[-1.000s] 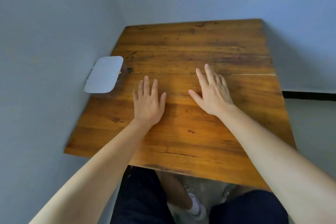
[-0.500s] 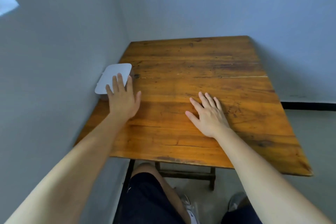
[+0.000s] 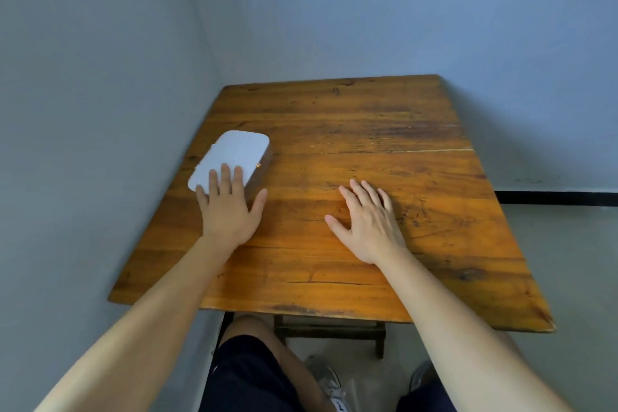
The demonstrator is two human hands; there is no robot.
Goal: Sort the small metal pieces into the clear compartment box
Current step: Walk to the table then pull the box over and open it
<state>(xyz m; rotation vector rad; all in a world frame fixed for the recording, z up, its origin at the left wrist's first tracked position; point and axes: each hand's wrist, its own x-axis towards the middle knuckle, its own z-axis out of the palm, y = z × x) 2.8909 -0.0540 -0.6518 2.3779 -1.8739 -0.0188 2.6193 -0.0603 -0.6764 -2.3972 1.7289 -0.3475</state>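
Compartment box (image 3: 234,154) at table's (image 3: 368,130) left edge; left hand (image 3: 227,207) now overlaps it further, fingers flat; right hand (image 3: 368,221) splayed, unmoved.

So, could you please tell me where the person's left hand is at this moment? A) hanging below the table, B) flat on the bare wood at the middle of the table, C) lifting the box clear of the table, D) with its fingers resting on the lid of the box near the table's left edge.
D: the left hand has its fingers laid over the near end of the closed box, which sits on the table.
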